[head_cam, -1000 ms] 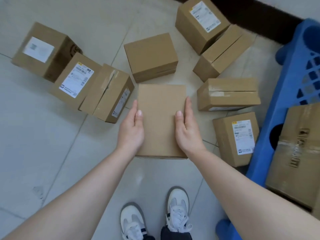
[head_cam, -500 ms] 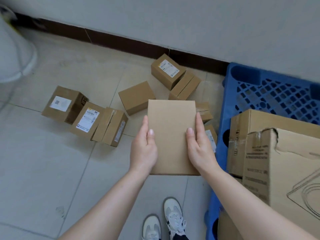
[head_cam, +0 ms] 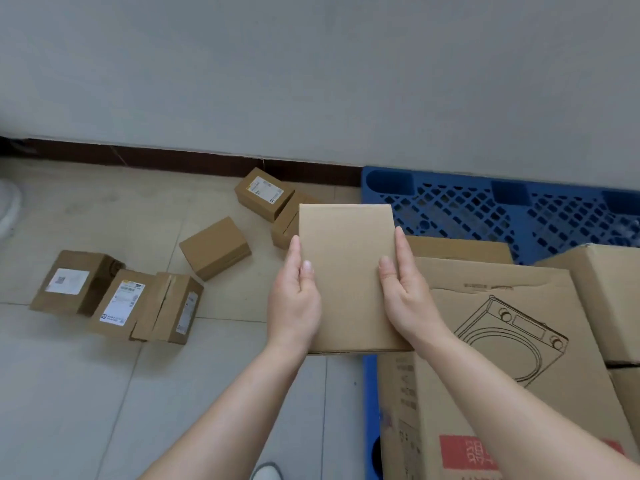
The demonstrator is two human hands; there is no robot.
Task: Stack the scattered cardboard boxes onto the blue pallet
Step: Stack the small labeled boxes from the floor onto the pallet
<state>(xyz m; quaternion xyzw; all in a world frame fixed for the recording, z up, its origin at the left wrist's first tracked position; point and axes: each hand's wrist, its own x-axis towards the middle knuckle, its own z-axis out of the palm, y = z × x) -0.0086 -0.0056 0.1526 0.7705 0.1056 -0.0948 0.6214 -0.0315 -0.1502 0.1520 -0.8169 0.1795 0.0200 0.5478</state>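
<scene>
A flat box (head_cam: 346, 275) is held in the air between both hands, plain face up, over the left edge of the blue pallet (head_cam: 485, 209) and partly over a big carton (head_cam: 519, 341) printed with a washing machine, which stands on the pallet. The left hand (head_cam: 294, 303) grips the box's left edge and the right hand (head_cam: 410, 303) its right edge. The fingers (head_cam: 294, 252) of each run along the side with the thumb pressed on top, clamped on the cardboard. On the tiled floor (head_cam: 104, 393) to the left lie a small plain box (head_cam: 214, 247), a labelled box (head_cam: 265, 194) by the wall, and a cluster of three boxes (head_cam: 121, 303) touching one another.
</scene>
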